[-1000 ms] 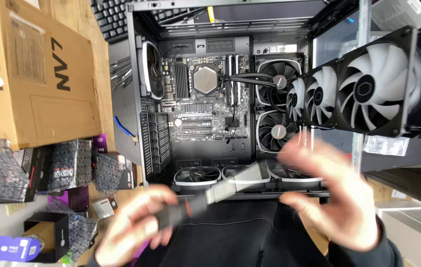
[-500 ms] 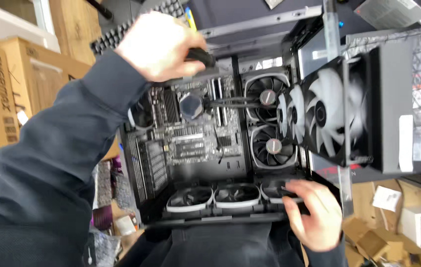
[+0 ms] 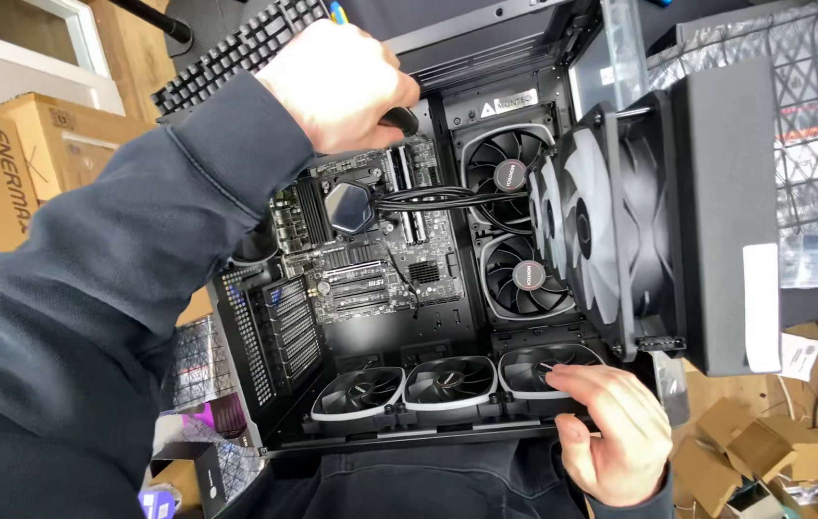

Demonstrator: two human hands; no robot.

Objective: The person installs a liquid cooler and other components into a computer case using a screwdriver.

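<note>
Between hands: open black PC case (image 3: 428, 67), motherboard and fans exposed. Left hand (image 3: 337, 82) fisted around black tool handle (image 3: 399, 120). Right hand (image 3: 616, 432) half-curled, fingertips touching bottom fan (image 3: 548, 370).

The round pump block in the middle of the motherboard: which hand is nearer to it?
Left. The left hand grips a black tool handle just above the pump block; the right hand is at the bottom fans.

wooden floor (image 3: 125, 58) | white window frame (image 3: 34, 38) | daylight
</note>
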